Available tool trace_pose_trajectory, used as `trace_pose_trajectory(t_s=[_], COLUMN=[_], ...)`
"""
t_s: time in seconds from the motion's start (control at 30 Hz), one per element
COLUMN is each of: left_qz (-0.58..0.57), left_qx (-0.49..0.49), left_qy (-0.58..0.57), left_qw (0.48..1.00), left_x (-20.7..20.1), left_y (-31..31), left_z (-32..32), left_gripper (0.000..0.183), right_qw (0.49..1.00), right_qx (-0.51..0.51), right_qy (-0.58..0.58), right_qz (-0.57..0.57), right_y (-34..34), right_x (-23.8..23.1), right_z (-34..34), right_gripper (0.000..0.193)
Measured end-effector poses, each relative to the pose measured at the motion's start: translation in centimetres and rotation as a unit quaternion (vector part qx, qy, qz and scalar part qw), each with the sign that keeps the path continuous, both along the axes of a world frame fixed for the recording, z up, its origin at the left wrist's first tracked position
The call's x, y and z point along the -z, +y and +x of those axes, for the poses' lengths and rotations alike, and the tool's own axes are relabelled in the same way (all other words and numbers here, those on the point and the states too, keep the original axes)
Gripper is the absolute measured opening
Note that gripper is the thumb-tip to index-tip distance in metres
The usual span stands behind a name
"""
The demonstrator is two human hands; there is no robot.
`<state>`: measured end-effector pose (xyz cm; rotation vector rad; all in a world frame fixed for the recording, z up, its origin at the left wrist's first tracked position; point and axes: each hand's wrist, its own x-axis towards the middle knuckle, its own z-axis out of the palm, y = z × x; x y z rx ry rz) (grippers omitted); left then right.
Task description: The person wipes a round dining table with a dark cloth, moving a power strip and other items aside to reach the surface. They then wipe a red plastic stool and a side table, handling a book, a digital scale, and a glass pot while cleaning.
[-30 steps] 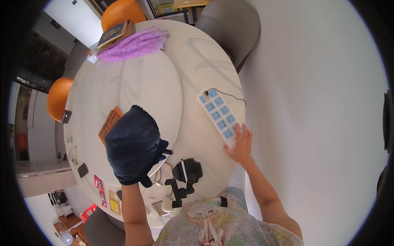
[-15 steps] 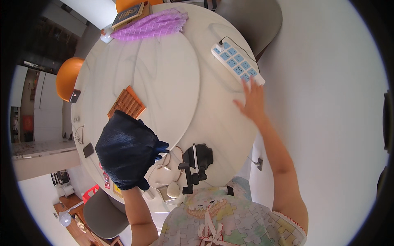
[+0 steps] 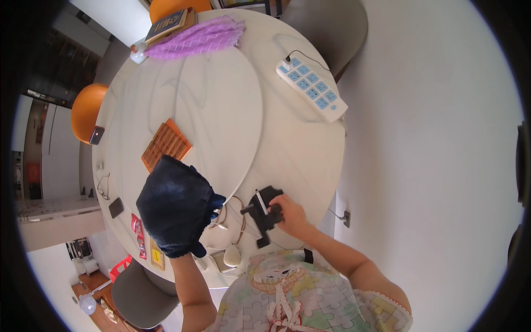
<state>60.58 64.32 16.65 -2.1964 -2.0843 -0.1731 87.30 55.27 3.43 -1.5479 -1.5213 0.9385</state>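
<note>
My right hand [image 3: 290, 214] grips a black phone stand [image 3: 258, 209] by its right side, near the table's front edge. The stand is tilted, with its clamp arm toward me and a white strip along it. A dark navy plush cloth or mitt [image 3: 176, 206] covers my left hand from fingertips to wrist, so its fingers are hidden; only my left forearm [image 3: 191, 282] shows below. This covered hand is over the table's left front, just on the near side of a brown wooden slatted tray [image 3: 167, 145].
A white power strip [image 3: 311, 88] with a plugged-in charger lies at the right. Purple cloth [image 3: 193, 39] and books [image 3: 167, 25] are at the far edge. Near me are cables, a white mouse-shaped item [image 3: 232, 255] and red packets [image 3: 138, 235]; left, a dark phone [image 3: 115, 207] and glasses [image 3: 103, 186].
My right hand has come back from the power strip toward me and taken hold of the phone stand, which is now tilted. The covered left hand stays over nearly the same spot.
</note>
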Motion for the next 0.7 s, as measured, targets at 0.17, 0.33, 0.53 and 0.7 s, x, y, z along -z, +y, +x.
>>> trace_pose_trajectory(t_s=[0.17, 0.33, 0.53, 0.7], left_qz=[0.027, 0.006, -0.017, -0.049], left_qx=[0.036, 0.020, 0.109, 0.209], left_qy=[-0.025, -0.130, -0.161, -0.157], left_qw=[0.999, 0.991, 0.981, 0.964], left_x=[0.5, 0.2, -1.7, -1.9], left_y=[-0.4, -1.4, -1.6, 0.5], left_z=[0.5, 1.3, 4.0, 7.3], left_gripper=[0.055, 0.055, 0.046, 0.034], right_qw=[1.000, 0.997, 0.999, 0.997], right_qx=[-0.007, 0.014, -0.024, 0.002], right_qy=[-0.013, -0.038, 0.006, -0.019], right_qz=[0.001, 0.072, 0.025, -0.069], right_y=[6.6, 16.7, 23.6, 23.8], right_x=[-1.0, 1.8, -0.7, -1.0], right_z=[7.0, 13.9, 15.1, 16.5], right_gripper=[0.037, 0.018, 0.019, 0.024])
